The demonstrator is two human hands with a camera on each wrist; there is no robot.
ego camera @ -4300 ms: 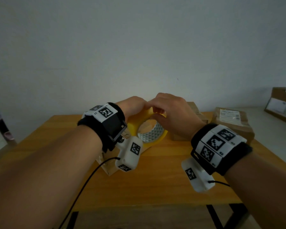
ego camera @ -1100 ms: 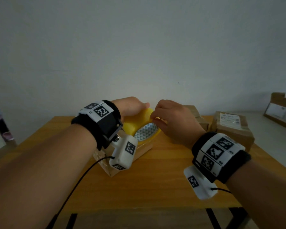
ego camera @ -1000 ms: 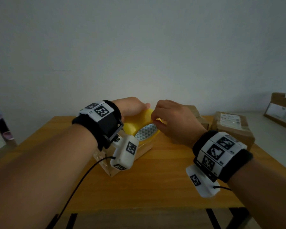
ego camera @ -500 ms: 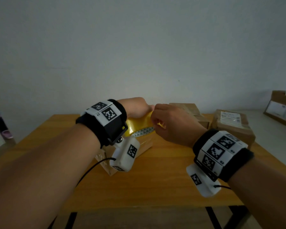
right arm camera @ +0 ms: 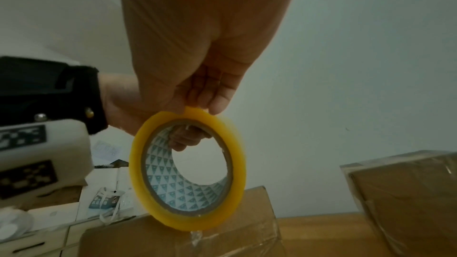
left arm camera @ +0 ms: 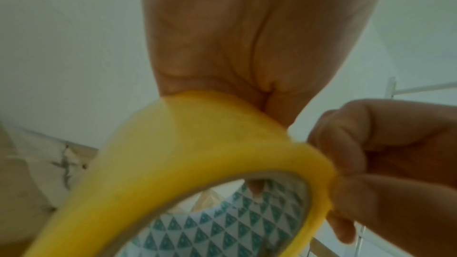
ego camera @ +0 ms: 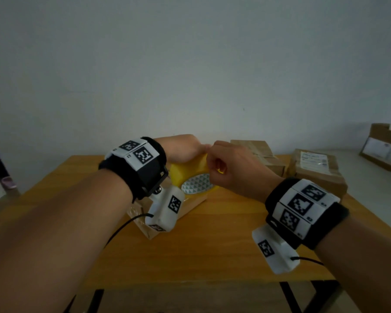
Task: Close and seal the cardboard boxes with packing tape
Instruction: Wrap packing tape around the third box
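A yellow packing tape roll (ego camera: 191, 169) with a triangle-patterned core is held just above a small cardboard box (ego camera: 190, 205) on the wooden table (ego camera: 212, 245). My left hand (ego camera: 183, 150) grips the roll, its fingers hooked through the core (right arm camera: 183, 141). My right hand (ego camera: 216, 164) pinches the roll's outer rim at the top, fingertips (right arm camera: 217, 105) on the yellow edge. In the left wrist view the roll (left arm camera: 197, 153) fills the lower frame under my palm, with the right fingers (left arm camera: 383, 153) beside it. The box (right arm camera: 178, 239) lies directly beneath, with clear tape on its top.
Two taped cardboard boxes (ego camera: 256, 154) (ego camera: 317, 171) stand at the table's back right. Another box (ego camera: 386, 147) sits on a white surface far right. White drawers (right arm camera: 74, 222) stand to the left. The table's front edge (ego camera: 190, 284) is close to me.
The roll lay flatter half a second ago and has tilted, so its patterned core shows again. Both hands stay on it above the box, and the right fingers remain at its rim.
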